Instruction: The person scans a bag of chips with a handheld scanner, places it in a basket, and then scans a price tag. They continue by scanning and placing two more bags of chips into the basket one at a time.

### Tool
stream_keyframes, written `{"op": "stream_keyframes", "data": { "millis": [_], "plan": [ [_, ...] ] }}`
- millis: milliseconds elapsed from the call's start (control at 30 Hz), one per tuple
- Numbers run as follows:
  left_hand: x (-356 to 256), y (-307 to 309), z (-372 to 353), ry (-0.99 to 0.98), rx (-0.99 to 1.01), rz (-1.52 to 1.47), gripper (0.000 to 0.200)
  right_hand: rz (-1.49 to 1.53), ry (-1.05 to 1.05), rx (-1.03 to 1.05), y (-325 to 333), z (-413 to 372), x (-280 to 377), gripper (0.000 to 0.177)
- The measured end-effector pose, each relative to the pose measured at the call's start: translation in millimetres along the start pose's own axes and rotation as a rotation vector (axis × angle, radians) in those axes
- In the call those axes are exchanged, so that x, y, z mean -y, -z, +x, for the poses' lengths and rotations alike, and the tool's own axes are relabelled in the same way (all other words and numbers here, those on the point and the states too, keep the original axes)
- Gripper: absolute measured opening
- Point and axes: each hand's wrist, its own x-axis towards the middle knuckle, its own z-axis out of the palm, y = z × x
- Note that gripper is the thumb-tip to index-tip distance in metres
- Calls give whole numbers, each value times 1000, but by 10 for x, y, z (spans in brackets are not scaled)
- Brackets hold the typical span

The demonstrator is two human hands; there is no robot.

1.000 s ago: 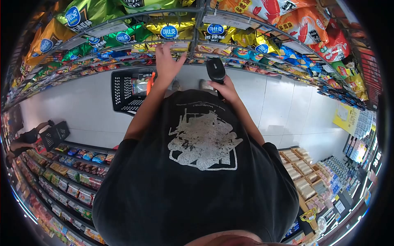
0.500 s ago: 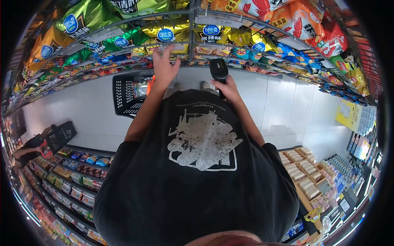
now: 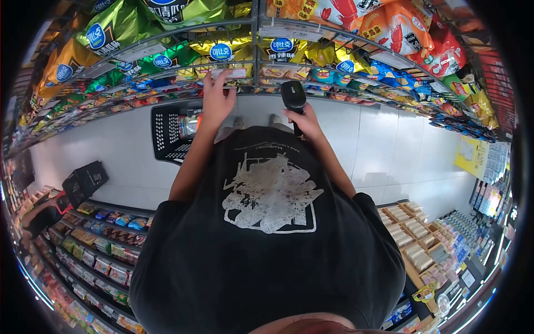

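Note:
In my right hand (image 3: pixel 305 121) is a black handheld barcode scanner (image 3: pixel 293 96), its head pointing toward the shelf. My left hand (image 3: pixel 218 101) is raised at the shelf front with fingers apart and nothing in it. Its fingertips are right at a pale price label strip (image 3: pixel 231 73) on a shelf edge. Just above that strip sits a yellow chip bag (image 3: pixel 221 51) with a blue oval logo. A green chip bag (image 3: pixel 162 61) lies to its left, and another yellow chip bag (image 3: pixel 282 47) is to its right, past the shelf upright.
A black perforated shopping basket (image 3: pixel 161 132) with some packages inside stands left of my legs. Farther left, a person (image 3: pixel 41 220) is beside a dark basket (image 3: pixel 86 181). Snack shelves (image 3: pixel 105 253) run behind me on the left; a wooden display rack (image 3: pixel 409 236) stands behind right.
My left hand has come slightly lower and left, with its fingers less spread. The scanner has shifted slightly left. At far left, the other person and the dark basket have moved.

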Motion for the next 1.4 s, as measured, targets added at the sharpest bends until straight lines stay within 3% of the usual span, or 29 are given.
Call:
{"op": "stream_keyframes", "data": {
  "millis": [100, 233, 267, 400, 467, 567, 633, 667, 700, 800, 1100, 1133, 1233, 1333, 1400],
  "plan": [
    [27, 24, -24, 56, 58, -65, 51, -60, 1, 25, -41, 28, -12, 32],
    [-61, 108, -60, -17, 33, 77, 50, -94, 52, 21, -60, 21, -17, 34],
    [-155, 109, -8, -48, 54, 101, 49, -125, -22, 0, -3, 3, -18, 38],
    [-708, 489, -13, -56, 182, 234, 43, -59, 38, -59, 24, -26, -28, 42],
    [-1182, 856, 85, -227, 382, -69, 45, -51, 18, -54, 27, -19, -30, 44],
    [-1993, 1636, 50, -652, 685, -523, 22, -50, -50, -39, -8, 2, 0, 47],
    [-2396, 2001, 43, -1170, 1000, -1175, 6, -52, -49, 9, -46, -24, 85, 50],
    [-2480, 2047, 14, -1352, 1165, -1396, 13, -60, -55, 32, -46, 13, 51, 51],
    [-2558, 2155, -41, -1388, 1480, -1502, 10, -67, -58, 53, -59, 42, 56, 52],
    [-2652, 2101, 40, -1474, 1479, -1583, 16, -77, -74, 61, -65, 12, 62, 54],
    [-2542, 1880, -100, -1367, 1734, -1592, 10, -90, -41, 9, 53, -34, 39, 54],
    [-2443, 1872, -168, -1419, 1661, -1549, 11, -109, -76, 12, 60, -30, 81, 53],
    [-2438, 1873, -209, -1262, 1655, -1590, 19, -60, -57, -24, 60, -6, 102, 51],
    [-2607, 1794, 44, -1271, 1734, -1599, 32, -86, -27, -15, 85, 52, 60, 48],
    [-2533, 1879, -22, -1350, 1693, -1457, 15, -39, 0, -15, 40, 64, 22, 45]
  ]
}}
